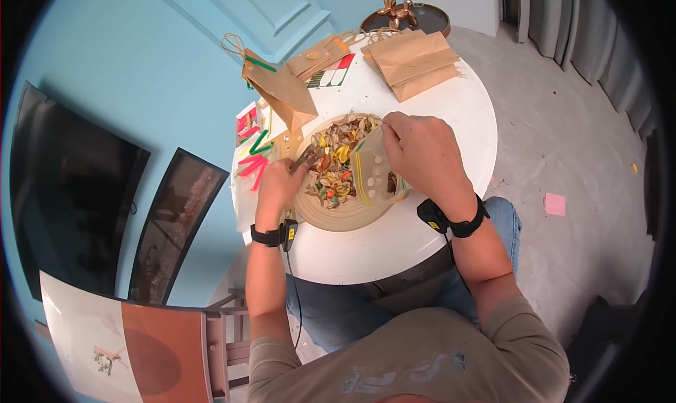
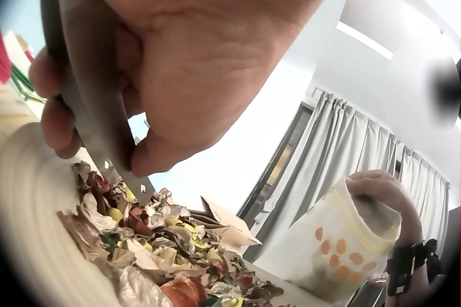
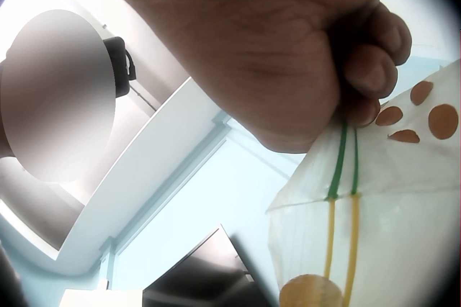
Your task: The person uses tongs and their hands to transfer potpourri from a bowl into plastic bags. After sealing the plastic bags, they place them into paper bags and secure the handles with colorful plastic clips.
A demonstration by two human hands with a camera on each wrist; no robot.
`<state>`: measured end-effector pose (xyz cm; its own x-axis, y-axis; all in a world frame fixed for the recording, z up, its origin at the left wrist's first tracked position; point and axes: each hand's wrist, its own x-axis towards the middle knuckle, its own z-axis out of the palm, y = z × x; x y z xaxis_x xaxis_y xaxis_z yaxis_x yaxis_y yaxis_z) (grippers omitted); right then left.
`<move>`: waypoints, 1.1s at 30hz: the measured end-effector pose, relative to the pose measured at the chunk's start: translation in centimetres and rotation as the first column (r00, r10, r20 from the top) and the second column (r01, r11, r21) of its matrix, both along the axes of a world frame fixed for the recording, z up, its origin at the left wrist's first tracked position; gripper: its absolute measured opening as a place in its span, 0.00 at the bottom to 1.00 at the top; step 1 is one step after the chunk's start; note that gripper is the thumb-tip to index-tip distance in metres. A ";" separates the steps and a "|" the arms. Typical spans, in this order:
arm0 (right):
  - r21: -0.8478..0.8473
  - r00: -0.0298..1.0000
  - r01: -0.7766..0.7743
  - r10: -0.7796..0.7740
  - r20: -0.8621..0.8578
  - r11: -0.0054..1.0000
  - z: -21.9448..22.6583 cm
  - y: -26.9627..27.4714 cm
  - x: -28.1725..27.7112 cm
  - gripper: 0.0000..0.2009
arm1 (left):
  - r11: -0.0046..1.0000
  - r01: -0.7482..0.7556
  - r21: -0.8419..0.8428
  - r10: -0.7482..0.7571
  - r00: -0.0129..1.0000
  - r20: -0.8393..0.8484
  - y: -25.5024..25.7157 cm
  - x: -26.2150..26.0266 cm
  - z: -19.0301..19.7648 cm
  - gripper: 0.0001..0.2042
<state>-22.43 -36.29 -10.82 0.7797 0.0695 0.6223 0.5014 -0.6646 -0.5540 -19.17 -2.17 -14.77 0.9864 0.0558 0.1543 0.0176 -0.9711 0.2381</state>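
My left hand (image 1: 278,183) grips metal tongs (image 2: 90,69) whose tips reach down to a heap of dried petals and leaves (image 1: 331,190). That heap, mostly tan with yellow, orange and green bits, lies on a round cream plate (image 1: 334,221). To the right of it, my right hand (image 1: 428,153) pinches the top of a translucent zip bag (image 1: 367,181). White dots mark the bag in the head view, and a yellow and green zip strip (image 3: 353,213) shows in the right wrist view. The bag's mouth stands apart in the left wrist view, and some dark bits show low in the bag.
Brown paper bags (image 1: 412,61) stand and lie at the back of the round white table (image 1: 451,114); one upright paper bag (image 1: 282,93) is behind the plate. Pink and green strips (image 1: 253,165) lie at the left. A pink paper square (image 1: 555,204) is on the floor.
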 end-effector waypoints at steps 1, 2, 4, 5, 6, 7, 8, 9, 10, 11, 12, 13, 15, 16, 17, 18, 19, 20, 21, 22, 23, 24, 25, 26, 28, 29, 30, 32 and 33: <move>0.001 1.000 0.001 -0.001 0.002 1.000 0.0 0.0 0.0 0.09 | 1.000 -0.005 0.011 0.005 1.000 -0.010 0.0 -0.2 0.1 0.24; 0.003 1.000 0.001 -0.001 0.004 1.000 -0.1 0.0 0.0 0.09 | 1.000 -0.007 -0.016 0.007 1.000 -0.016 0.1 -0.3 0.1 0.24; 0.004 1.000 0.001 -0.001 0.007 1.000 -0.1 0.0 -0.1 0.09 | 0.997 -0.014 -0.070 0.012 1.000 -0.026 0.4 -0.5 0.0 0.25; 0.004 1.000 0.000 0.000 0.007 1.000 -0.1 0.0 -0.1 0.09 | 0.999 0.000 -0.054 -0.001 1.000 -0.020 0.7 -0.4 -0.3 0.25; 0.005 1.000 -0.001 0.001 0.008 1.000 -0.1 0.0 -0.1 0.09 | 0.999 0.013 -0.038 -0.013 1.000 -0.013 1.1 0.0 -0.8 0.24; 0.003 1.000 0.000 0.000 0.006 1.000 -0.1 0.0 -0.1 0.09 | 0.999 0.026 -0.022 -0.026 1.000 -0.006 1.5 0.2 -1.1 0.24; 0.002 1.000 0.002 -0.002 0.005 1.000 -0.2 0.1 -0.2 0.09 | 1.000 0.021 -0.020 -0.022 1.000 -0.008 1.4 0.2 -1.0 0.24; 0.002 1.000 0.004 -0.004 0.004 1.000 -0.1 0.1 -0.2 0.09 | 1.000 0.017 -0.018 -0.018 1.000 -0.010 1.1 0.3 -0.9 0.23; 0.002 1.000 0.003 -0.003 0.003 1.000 -0.1 0.1 -0.2 0.09 | 1.000 0.014 -0.016 -0.014 1.000 -0.013 0.8 0.3 -0.9 0.23; 0.002 1.000 0.003 -0.003 0.001 1.000 -0.1 0.1 -0.2 0.09 | 1.000 0.016 0.004 -0.016 1.000 -0.017 0.5 0.1 -0.6 0.22; 0.003 1.000 0.003 -0.003 -0.002 1.000 0.0 0.0 -0.2 0.09 | 1.000 0.019 0.025 -0.019 1.000 -0.021 0.1 -0.2 -0.3 0.21; -0.008 1.000 0.008 -0.008 -0.024 1.000 0.1 0.0 -0.2 0.09 | 0.999 0.022 0.045 -0.021 0.999 -0.026 -0.1 -0.3 -0.2 0.20; -0.029 0.997 0.015 -0.017 -0.069 0.999 0.2 -0.1 -0.2 0.10 | 0.998 0.050 0.043 -0.050 0.999 0.003 0.1 -0.4 -0.6 0.19; -0.032 0.997 0.013 -0.015 -0.076 0.999 0.3 -0.1 -0.2 0.10 | 0.997 0.063 0.042 -0.064 0.998 0.018 0.2 -0.4 -0.8 0.18; -0.034 0.996 0.011 -0.014 -0.083 0.999 0.3 -0.1 -0.2 0.10 | 0.997 0.065 0.045 -0.066 0.998 0.019 0.2 -0.4 -0.8 0.18; -0.037 0.996 0.010 -0.013 -0.090 0.999 0.3 -0.1 -0.2 0.10 | 0.997 0.066 0.048 -0.067 0.998 0.020 0.2 -0.4 -0.8 0.17; -0.037 0.996 0.011 -0.015 -0.088 0.999 0.3 -0.1 -0.2 0.10 | 0.996 0.069 0.051 -0.070 0.997 0.022 0.2 -0.4 -0.8 0.17; -0.037 0.996 0.013 -0.017 -0.087 0.999 0.3 -0.1 -0.2 0.10 | 0.996 0.074 0.050 -0.076 0.997 0.031 0.2 -0.4 -0.9 0.16; -0.037 0.996 0.016 -0.019 -0.085 0.999 0.2 -0.1 -0.1 0.10 | 0.996 0.080 0.049 -0.082 0.996 0.041 0.4 -0.4 -1.1 0.16; -0.034 0.996 0.016 -0.019 -0.083 0.999 0.3 -0.2 -0.2 0.10 | 0.995 0.086 0.048 -0.088 0.995 0.050 0.5 -0.5 -1.2 0.16; -0.031 0.997 0.017 -0.019 -0.081 0.999 0.4 -0.3 -0.2 0.10 | 0.996 0.084 0.043 -0.087 0.994 0.061 0.5 -0.6 -1.1 0.15; -0.028 0.997 0.016 -0.018 -0.079 0.999 0.4 -0.3 -0.3 0.10 | 0.996 0.082 0.038 -0.084 0.994 0.073 0.4 -0.9 -1.0 0.15; -0.030 0.997 0.017 -0.020 -0.077 0.999 0.4 -0.3 -0.2 0.10 | 0.996 0.079 0.032 -0.081 0.993 0.084 0.4 -1.1 -0.8 0.15; -0.033 0.997 0.019 -0.021 -0.074 0.999 0.3 -0.3 -0.2 0.10 | 0.997 0.069 0.017 -0.070 0.993 0.090 0.4 -1.2 -0.6 0.15; -0.020 0.999 0.015 -0.015 -0.041 1.000 0.1 -0.3 -0.1 0.10 | 0.999 0.048 -0.015 -0.047 0.994 0.101 0.5 -1.6 0.2 0.14; -0.005 1.000 0.009 -0.009 -0.009 1.000 0.0 -0.2 -0.1 0.10 | 0.999 0.046 -0.013 -0.044 0.993 0.114 0.5 -2.0 1.0 0.14; 0.010 1.000 0.003 -0.003 0.023 1.000 -0.1 -0.1 -0.1 0.10 | 0.999 0.043 -0.010 -0.042 0.991 0.126 0.2 -2.5 2.0 0.13; 0.010 1.000 -0.001 0.000 0.018 1.000 -0.1 -0.1 0.0 0.10 | 0.998 0.059 -0.026 -0.053 0.983 0.176 -0.8 -3.7 4.0 0.13; 0.010 1.000 -0.001 0.001 0.015 1.000 -0.1 -0.1 0.0 0.10 | 0.996 0.078 -0.045 -0.067 0.975 0.211 -1.5 -4.6 5.0 0.12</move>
